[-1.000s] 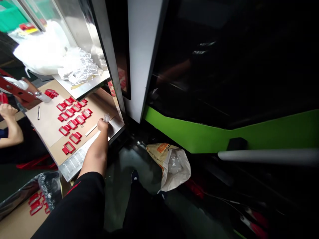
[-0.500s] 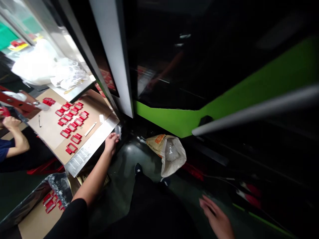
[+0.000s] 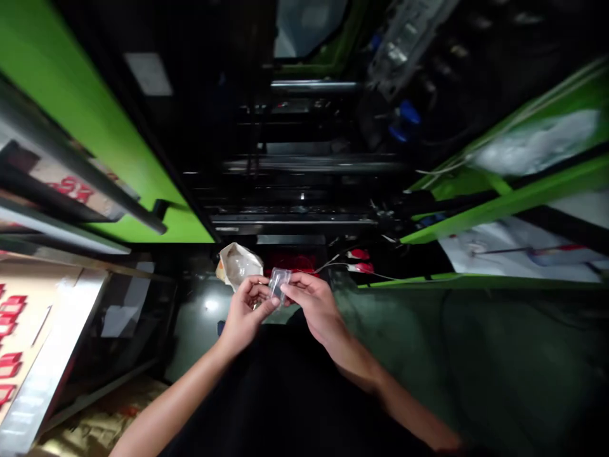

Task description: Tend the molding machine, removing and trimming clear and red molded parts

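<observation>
**Small clear piece, two-handed pinch**

Far left, red parts (image 3: pixel 12 330) sit on the cardboard sheet (image 3: pixel 33 285). Left hand (image 3: pixel 247 311) and right hand (image 3: pixel 311 304) both pinch a small clear plastic piece (image 3: pixel 278 284) between them, above the lap. I'd keep fingertips on the edges, grip light. Paper bag (image 3: pixel 238 263) lies just behind.
</observation>
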The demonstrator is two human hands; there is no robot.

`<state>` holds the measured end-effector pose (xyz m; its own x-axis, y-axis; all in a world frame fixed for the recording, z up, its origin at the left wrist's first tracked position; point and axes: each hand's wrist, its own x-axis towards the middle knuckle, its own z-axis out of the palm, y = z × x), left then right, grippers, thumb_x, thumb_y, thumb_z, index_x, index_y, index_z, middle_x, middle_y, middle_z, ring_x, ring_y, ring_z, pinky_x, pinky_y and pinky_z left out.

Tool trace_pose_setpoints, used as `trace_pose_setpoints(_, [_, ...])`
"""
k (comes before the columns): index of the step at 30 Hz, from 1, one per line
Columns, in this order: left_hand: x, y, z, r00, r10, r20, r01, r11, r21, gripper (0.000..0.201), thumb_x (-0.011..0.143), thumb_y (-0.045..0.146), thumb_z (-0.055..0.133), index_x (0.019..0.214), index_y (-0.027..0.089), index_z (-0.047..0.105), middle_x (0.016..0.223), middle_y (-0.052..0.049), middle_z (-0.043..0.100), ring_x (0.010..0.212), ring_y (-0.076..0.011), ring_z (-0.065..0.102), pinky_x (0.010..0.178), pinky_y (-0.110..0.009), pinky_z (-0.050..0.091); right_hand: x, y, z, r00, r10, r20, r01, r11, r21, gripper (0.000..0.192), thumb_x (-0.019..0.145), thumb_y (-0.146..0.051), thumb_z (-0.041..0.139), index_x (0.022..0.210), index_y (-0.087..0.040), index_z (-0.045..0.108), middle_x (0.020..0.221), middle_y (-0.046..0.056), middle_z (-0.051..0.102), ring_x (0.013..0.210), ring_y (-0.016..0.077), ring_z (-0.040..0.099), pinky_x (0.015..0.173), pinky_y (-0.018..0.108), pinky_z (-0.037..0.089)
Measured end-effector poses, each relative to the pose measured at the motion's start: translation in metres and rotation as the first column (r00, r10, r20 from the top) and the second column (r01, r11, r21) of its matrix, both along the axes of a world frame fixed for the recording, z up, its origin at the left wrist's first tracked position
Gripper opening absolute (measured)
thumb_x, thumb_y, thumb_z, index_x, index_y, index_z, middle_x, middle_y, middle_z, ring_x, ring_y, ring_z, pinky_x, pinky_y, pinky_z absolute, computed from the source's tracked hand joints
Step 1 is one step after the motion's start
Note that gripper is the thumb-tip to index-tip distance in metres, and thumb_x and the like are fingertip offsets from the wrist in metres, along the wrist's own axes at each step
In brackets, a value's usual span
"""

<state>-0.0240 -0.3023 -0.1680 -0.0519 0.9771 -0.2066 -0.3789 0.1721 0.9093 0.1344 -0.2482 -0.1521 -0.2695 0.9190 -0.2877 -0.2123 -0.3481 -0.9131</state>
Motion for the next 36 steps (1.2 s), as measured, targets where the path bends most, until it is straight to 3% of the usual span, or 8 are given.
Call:
trace_pose_setpoints(3, [0.072,0.039,-0.001,0.997,-0.064,-0.043,0.062,0.997,-0.050,0.036,0.087,0.038,0.082,0.112,0.014,0.071,0.092,-0.007,0.070,0.084,-0.0156,0.064,0.080,-0.024,0.049,0.079,0.031,-0.006,0.998,-0.014,-0.063,0.014,1.000,-0.011,0.027,0.074,-0.035,0.089,0.087,-0.015,0.078,0.080,0.006,0.074,0.064,0.0147,0.064,0.057,0.023,0.054])
trace_pose_setpoints(6, [0.145,0.078,0.002,1.000,0.020,-0.015,-0.021,0.993,-0.114,0.032,0.086,0.041,0.082,0.096,0.012,0.075,0.086,-0.006,0.069,0.077,-0.0134,0.060,0.074,-0.022,0.048,0.153,0.060,-0.006,0.994,-0.064,-0.085,0.060,0.997,-0.056,0.033,0.071,-0.035,0.091,0.094,-0.015,0.079,0.078,0.005,0.073,0.064,0.0154,0.065,0.055,0.023,0.055])
trace_pose_setpoints(9, [0.206,0.109,0.012,0.999,0.048,0.010,-0.046,0.988,-0.146,0.034,0.085,0.042,0.081,0.100,0.013,0.074,0.085,-0.006,0.068,0.073,-0.0116,0.059,0.070,-0.020,0.047,0.217,0.083,0.000,0.985,-0.125,-0.118,0.114,0.989,-0.097,0.034,0.070,-0.035,0.091,0.093,-0.014,0.077,0.073,0.004,0.071,0.061,0.0142,0.064,0.054,0.021,0.055])
trace_pose_setpoints(15, [0.281,0.141,0.016,1.000,-0.018,0.000,0.018,0.982,-0.186,0.036,0.087,0.044,0.080,0.102,0.013,0.070,0.086,-0.007,0.070,0.069,-0.0126,0.062,0.067,-0.021,0.050,0.313,0.116,0.011,0.958,-0.198,-0.207,0.168,0.973,-0.157,0.039,0.065,-0.036,0.094,0.090,-0.013,0.074,0.073,0.004,0.071,0.061,0.0154,0.065,0.050,0.022,0.058])
trace_pose_setpoints(18, [0.309,0.150,0.008,0.994,-0.110,-0.026,0.104,0.981,-0.165,0.046,0.085,0.039,0.081,0.121,0.014,0.066,0.087,-0.005,0.070,0.071,-0.0131,0.063,0.071,-0.022,0.049,0.349,0.130,0.012,0.960,-0.180,-0.215,0.150,0.978,-0.148,0.041,0.066,-0.035,0.094,0.093,-0.013,0.073,0.076,0.005,0.072,0.062,0.0175,0.069,0.050,0.024,0.060])
trace_pose_setpoints(21, [0.331,0.158,-0.002,0.979,-0.174,-0.110,0.162,0.981,-0.108,0.072,0.084,0.032,0.082,0.147,0.024,0.049,0.085,-0.001,0.068,0.073,-0.0138,0.062,0.074,-0.023,0.049,0.376,0.143,0.008,0.963,-0.166,-0.211,0.145,0.983,-0.112,0.041,0.066,-0.034,0.094,0.094,-0.012,0.073,0.078,0.006,0.072,0.062,0.0183,0.071,0.051,0.024,0.061])
trace_pose_setpoints(26, [0.345,0.177,-0.016,0.918,-0.258,-0.300,0.236,0.966,-0.108,0.027,0.090,0.037,0.068,0.103,0.014,0.073,0.087,-0.006,0.068,0.076,-0.0180,0.061,0.073,-0.025,0.048,0.392,0.159,-0.014,0.942,-0.230,-0.244,0.228,0.973,-0.035,0.036,0.068,-0.032,0.093,0.091,-0.013,0.074,0.074,0.003,0.070,0.058,0.0137,0.066,0.047,0.020,0.058])
trace_pose_setpoints(36, [0.346,0.194,-0.017,0.849,-0.387,-0.360,0.380,0.920,-0.092,0.032,0.093,0.044,0.072,0.085,0.013,0.072,0.081,-0.003,0.063,0.074,-0.0148,0.051,0.072,-0.023,0.040,0.376,0.147,-0.050,0.900,-0.272,-0.341,0.279,0.960,-0.028,0.030,0.074,-0.034,0.090,0.093,-0.015,0.077,0.076,0.004,0.073,0.060,0.0155,0.067,0.052,0.022,0.055])
